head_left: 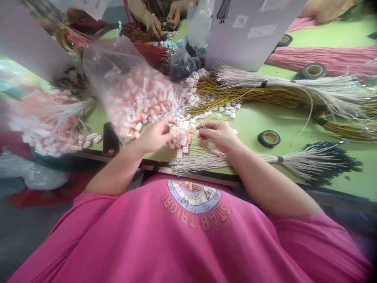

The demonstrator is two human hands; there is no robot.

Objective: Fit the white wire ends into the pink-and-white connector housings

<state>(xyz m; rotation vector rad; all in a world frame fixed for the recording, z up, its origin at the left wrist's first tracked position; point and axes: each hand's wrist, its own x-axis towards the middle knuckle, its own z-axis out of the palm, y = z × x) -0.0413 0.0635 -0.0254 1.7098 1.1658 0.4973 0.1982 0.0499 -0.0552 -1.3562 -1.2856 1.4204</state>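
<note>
My left hand (pixel 159 135) is curled with its fingertips pinched over a small heap of white and pink plastic connectors (pixel 180 142) near the table's front edge. My right hand (pixel 216 133) is closed too, pinching thin white wires (pixel 203 126) that run down into a white wire bundle (pixel 235 160) lying across the front of the green table (pixel 250 122). The two hands are a few centimetres apart. What sits between the left fingertips is too small to name.
A clear bag of pink-white connectors (pixel 138 98) lies left of centre. Yellow (pixel 265 96), white (pixel 309 84) and pink wire bundles (pixel 324 59) cross the right side. Black tape rolls (pixel 269 138) (pixel 313 70) sit there. Another person's hands (pixel 161 19) work at the far side. A black phone (pixel 110 139) lies at the left.
</note>
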